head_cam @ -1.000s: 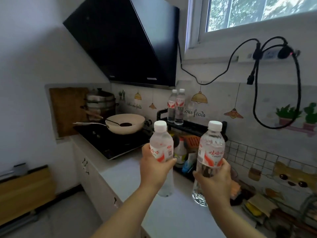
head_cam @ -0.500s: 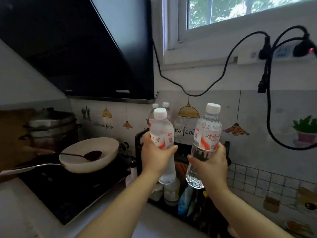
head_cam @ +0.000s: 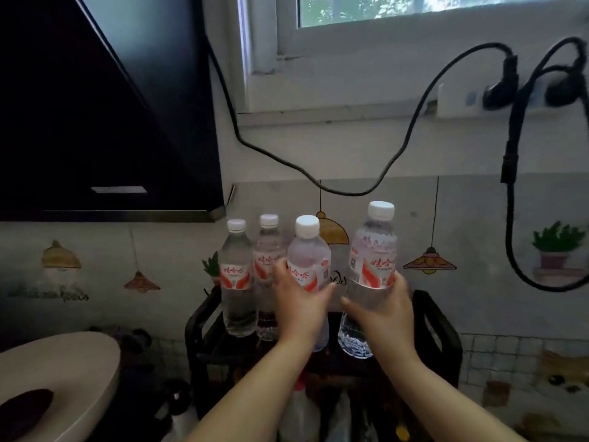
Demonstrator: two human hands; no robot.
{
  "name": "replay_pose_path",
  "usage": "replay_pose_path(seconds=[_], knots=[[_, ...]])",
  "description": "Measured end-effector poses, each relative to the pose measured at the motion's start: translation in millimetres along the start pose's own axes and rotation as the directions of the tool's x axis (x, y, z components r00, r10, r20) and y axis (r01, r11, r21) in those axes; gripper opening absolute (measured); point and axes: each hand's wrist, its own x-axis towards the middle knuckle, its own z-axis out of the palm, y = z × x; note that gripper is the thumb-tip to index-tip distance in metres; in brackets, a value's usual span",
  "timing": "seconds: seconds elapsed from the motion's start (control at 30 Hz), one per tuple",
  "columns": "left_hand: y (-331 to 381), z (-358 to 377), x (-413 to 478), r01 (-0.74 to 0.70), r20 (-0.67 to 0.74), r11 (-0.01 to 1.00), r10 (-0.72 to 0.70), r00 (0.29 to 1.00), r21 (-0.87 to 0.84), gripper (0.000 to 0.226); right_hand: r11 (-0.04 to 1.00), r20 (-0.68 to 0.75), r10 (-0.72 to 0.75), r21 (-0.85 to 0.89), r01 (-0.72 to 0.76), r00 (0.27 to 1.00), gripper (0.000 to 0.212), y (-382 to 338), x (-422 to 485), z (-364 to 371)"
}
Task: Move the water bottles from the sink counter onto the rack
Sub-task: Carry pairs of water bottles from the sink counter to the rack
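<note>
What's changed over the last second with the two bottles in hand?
Both hands carried their bottles forward to the rack: left hand with its bottle, right hand with its bottle. Neither was released. The two bottles already on the rack stayed put.

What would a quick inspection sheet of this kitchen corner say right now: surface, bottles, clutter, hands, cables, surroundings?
Surface: black rack, top shelf partly free.
Job's things: two water bottles standing on the rack; two more held above it.
Clutter: white pan at lower left; containers below the shelf, too dark to tell.
Hands: left hand grips one bottle; right hand grips another.
Cables: black cords hang from the wall socket.
Surroundings: range hood, window, decorated wall.
</note>
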Motion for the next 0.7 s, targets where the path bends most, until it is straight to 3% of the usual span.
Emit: replay_pose_path(seconds=[0.3, 0.5, 0.6, 0.7], knots=[[-29, 20, 20, 0.062, 0.043, 0.997, -0.060, 0.997, -0.046, 0.079, 0.994, -0.095, 0.042, -0.093, -0.050, 0.995, 0.075, 35, 16, 17], [-40, 32, 24, 0.021, -0.028, 0.997, -0.019, 0.999, 0.072, 0.096, 0.986, -0.066, 0.047, -0.157, -0.057, 0.997, 0.073, 48, 28, 24], [-45, 35, 20, -0.020, -0.061, 0.997, 0.024, 0.998, 0.073, 0.094, 0.988, -0.031, 0.049, -0.148, -0.053, 0.998, 0.066, 49, 32, 28], [-51, 36, 15, 0.026, -0.067, 0.998, -0.022, 0.998, 0.055, 0.083, 0.986, 0.019, 0.029, -0.164, -0.026, 0.999, 0.069, 53, 32, 30]])
